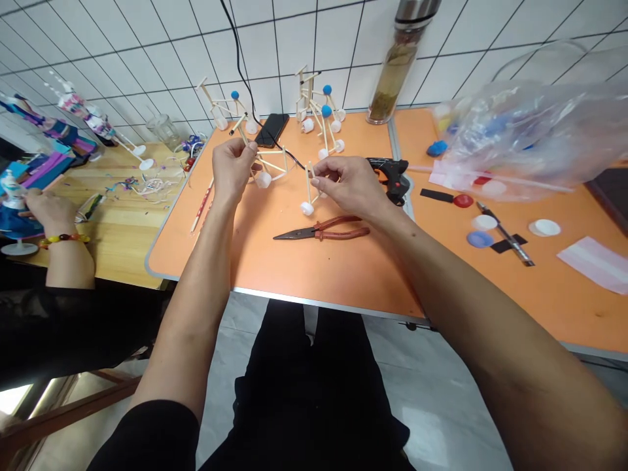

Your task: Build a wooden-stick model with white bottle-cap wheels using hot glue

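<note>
My left hand (233, 167) is closed, its fingers pinching a small tricycle-like frame of pale sticks (272, 154) with a white wheel (263, 180). To its right, my right hand (346, 182) pinches a small piece made of pale sticks (309, 186), which has a white wheel (307, 209) at its lower end. The two pieces are apart. Long-nose pliers (321, 231) with red-brown handles lie on the orange table just in front of my right hand. A black glue gun (391, 178) is partly hidden behind my right hand and wrist.
Stick models with blue balls (326, 111) stand near the tiled wall, beside a black phone (272, 129) and a tall bottle (395, 72). A plastic bag (534, 144), caps (544, 227) and a pen (505, 234) are at right. Another person's hand (52, 210) holds a doll-like figure at left.
</note>
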{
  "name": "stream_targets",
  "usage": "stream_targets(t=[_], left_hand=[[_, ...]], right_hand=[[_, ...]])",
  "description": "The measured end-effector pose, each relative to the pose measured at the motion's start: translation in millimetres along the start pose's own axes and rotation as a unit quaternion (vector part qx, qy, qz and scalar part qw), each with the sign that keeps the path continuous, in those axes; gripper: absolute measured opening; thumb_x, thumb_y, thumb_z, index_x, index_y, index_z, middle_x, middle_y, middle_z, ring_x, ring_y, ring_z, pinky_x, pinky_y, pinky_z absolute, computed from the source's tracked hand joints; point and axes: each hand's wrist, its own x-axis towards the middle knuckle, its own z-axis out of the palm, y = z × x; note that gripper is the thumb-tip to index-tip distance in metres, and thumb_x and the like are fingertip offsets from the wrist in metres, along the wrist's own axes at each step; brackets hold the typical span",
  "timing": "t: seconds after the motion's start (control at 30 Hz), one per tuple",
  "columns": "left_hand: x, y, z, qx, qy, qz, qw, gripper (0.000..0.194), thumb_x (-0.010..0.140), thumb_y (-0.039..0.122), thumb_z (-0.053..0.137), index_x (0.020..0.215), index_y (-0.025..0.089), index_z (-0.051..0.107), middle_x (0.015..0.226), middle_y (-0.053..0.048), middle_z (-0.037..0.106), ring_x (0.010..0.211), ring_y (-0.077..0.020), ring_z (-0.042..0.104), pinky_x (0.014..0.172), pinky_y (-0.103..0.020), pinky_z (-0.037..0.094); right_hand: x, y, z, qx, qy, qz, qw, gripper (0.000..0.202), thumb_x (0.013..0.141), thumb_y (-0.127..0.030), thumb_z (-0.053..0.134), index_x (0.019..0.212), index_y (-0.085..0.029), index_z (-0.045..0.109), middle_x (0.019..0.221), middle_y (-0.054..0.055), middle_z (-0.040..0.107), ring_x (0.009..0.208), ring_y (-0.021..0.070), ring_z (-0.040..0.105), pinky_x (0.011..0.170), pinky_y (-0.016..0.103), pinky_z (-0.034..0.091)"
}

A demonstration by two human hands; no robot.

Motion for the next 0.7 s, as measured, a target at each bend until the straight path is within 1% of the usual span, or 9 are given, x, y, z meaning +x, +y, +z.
stream_targets(t=[0.1, 0.17, 0.23, 0.33, 0.43, 0.5, 0.6, 0.67, 0.7], left_hand=[[-2.5, -1.7, -1.8, 0.025, 0.001, -0.005, 1.0, 0.031, 0.093, 0.047, 0.084, 0.08, 0.024, 0.068, 0.063, 0.002, 0.065, 0.063, -0.017, 0.077, 0.052, -0.023, 0.052], [-2.7, -2.7, -5.0, 0.027, 0.006, -0.013, 1.0, 0.029, 0.093, 0.046, 0.083, 0.082, 0.024, 0.068, 0.065, 0.001, 0.068, 0.064, -0.0164, 0.077, 0.051, -0.022, 0.051], [-1.4, -3.1, -9.7, 0.025, 0.011, -0.016, 1.0, 0.028, 0.092, 0.047, 0.084, 0.085, 0.025, 0.069, 0.069, 0.001, 0.07, 0.067, -0.0164, 0.078, 0.051, -0.023, 0.051], [2.2, -1.4, -17.6, 0.022, 0.026, -0.017, 0.999, 0.029, 0.092, 0.051, 0.084, 0.087, 0.027, 0.069, 0.073, 0.001, 0.073, 0.073, -0.0174, 0.08, 0.053, -0.025, 0.054], [5.5, 3.0, -24.1, 0.027, 0.058, -0.02, 0.998, 0.027, 0.098, 0.048, 0.079, 0.087, 0.027, 0.066, 0.077, 0.003, 0.074, 0.076, -0.0146, 0.078, 0.06, -0.028, 0.056], [7.3, 6.8, -27.5, 0.035, 0.082, -0.024, 0.996, 0.022, 0.106, 0.04, 0.072, 0.091, 0.027, 0.065, 0.079, 0.004, 0.074, 0.08, -0.0113, 0.076, 0.067, -0.028, 0.055], [10.3, 11.7, -32.8, 0.023, 0.103, -0.032, 0.994, 0.018, 0.115, 0.029, 0.061, 0.098, 0.024, 0.061, 0.079, 0.006, 0.07, 0.086, -0.0086, 0.074, 0.076, -0.029, 0.052], [12.2, 13.9, -36.6, 0.0, 0.106, -0.037, 0.994, 0.018, 0.117, 0.031, 0.061, 0.1, 0.023, 0.058, 0.079, 0.007, 0.068, 0.092, -0.0086, 0.074, 0.08, -0.03, 0.051], [12.9, 14.7, -38.4, -0.011, 0.106, -0.037, 0.994, 0.021, 0.116, 0.036, 0.064, 0.101, 0.024, 0.057, 0.079, 0.008, 0.067, 0.094, -0.0092, 0.074, 0.081, -0.03, 0.05]], right_hand=[[6.7, 2.4, 0.8, -0.006, -0.006, 0.004, 1.0, 0.006, 0.088, -0.023, 0.073, 0.086, -0.021, 0.078, 0.083, 0.003, 0.074, 0.079, 0.0204, 0.059, 0.079, 0.038, 0.044], [9.2, 3.9, 0.4, -0.002, -0.009, 0.004, 1.0, 0.006, 0.087, -0.023, 0.072, 0.087, -0.021, 0.078, 0.085, 0.004, 0.075, 0.079, 0.0202, 0.059, 0.079, 0.038, 0.044], [9.3, 5.0, 0.5, 0.005, -0.009, 0.006, 1.0, 0.006, 0.088, -0.023, 0.072, 0.087, -0.021, 0.078, 0.087, 0.004, 0.075, 0.08, 0.0203, 0.059, 0.079, 0.039, 0.045], [5.8, 5.8, 2.8, 0.009, 0.0, 0.013, 1.0, 0.006, 0.088, -0.024, 0.072, 0.085, -0.021, 0.076, 0.082, 0.003, 0.072, 0.078, 0.0198, 0.057, 0.077, 0.038, 0.044], [1.2, 5.8, 6.5, 0.009, 0.0, 0.023, 1.0, 0.005, 0.088, -0.023, 0.072, 0.085, -0.021, 0.076, 0.076, 0.001, 0.068, 0.075, 0.019, 0.055, 0.075, 0.037, 0.042], [-1.2, 5.0, 8.1, 0.011, -0.006, 0.031, 0.999, 0.005, 0.088, -0.022, 0.072, 0.086, -0.021, 0.076, 0.076, 0.001, 0.067, 0.074, 0.0189, 0.055, 0.074, 0.037, 0.042], [-3.4, 2.7, 7.6, 0.012, -0.011, 0.043, 0.999, 0.005, 0.089, -0.023, 0.073, 0.086, -0.022, 0.076, 0.077, 0.001, 0.068, 0.075, 0.0196, 0.057, 0.075, 0.037, 0.043], [-4.3, 0.9, 5.6, 0.009, -0.005, 0.046, 0.999, 0.005, 0.09, -0.024, 0.073, 0.086, -0.023, 0.076, 0.078, 0.002, 0.069, 0.077, 0.0206, 0.058, 0.076, 0.037, 0.044], [-4.7, 0.2, 4.2, 0.007, -0.001, 0.046, 0.999, 0.006, 0.09, -0.025, 0.072, 0.086, -0.023, 0.076, 0.078, 0.002, 0.07, 0.077, 0.021, 0.058, 0.076, 0.038, 0.044]])
